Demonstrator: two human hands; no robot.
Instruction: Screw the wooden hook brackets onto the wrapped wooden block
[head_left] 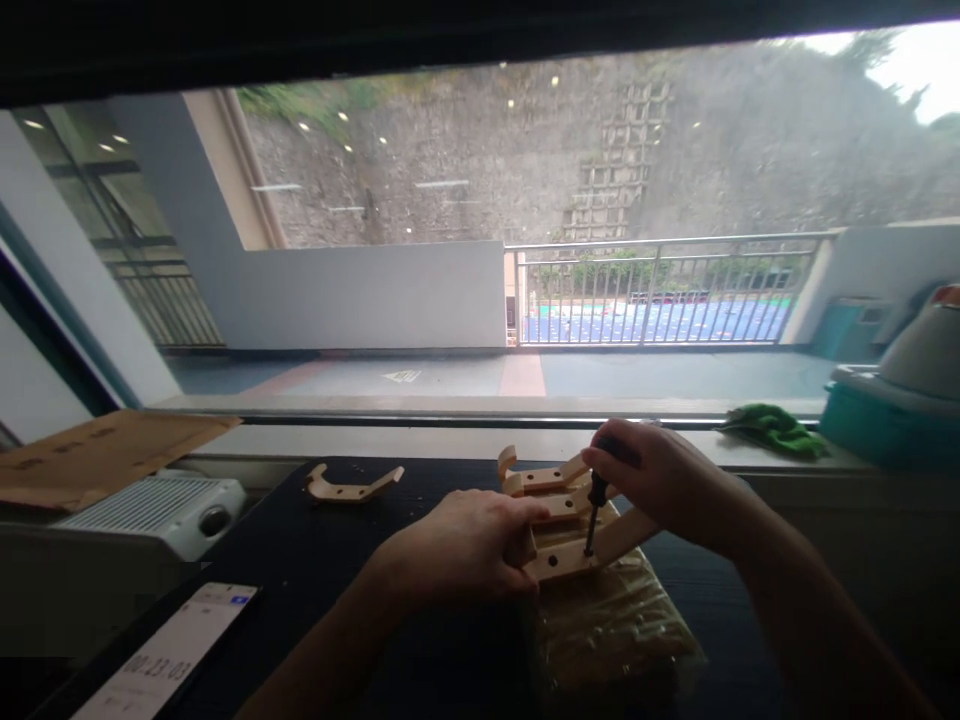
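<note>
My right hand (pixel 649 470) is wrapped round the black handle of a screwdriver (pixel 592 522). The screwdriver stands nearly upright, its tip at a hole in the nearest curved wooden piece (pixel 570 565). That piece has another dark hole to the left of the tip. Pressed to its left end is my left hand (pixel 472 540), fingers closed on the wood, some fingertips hidden. Two similar wooden pieces (pixel 546 478) lie behind it in a row. All rest on a block wrapped in shiny clear film or tape (pixel 611 630).
Another curved wooden piece (pixel 356 490) lies on the black table (pixel 300 560). A phone (pixel 176 650) showing a timer is at the front left. Beyond are a white projector-like box (pixel 161 510), cardboard (pixel 105 455), a green cloth (pixel 772 430) and a teal bin (pixel 862 415) by the window.
</note>
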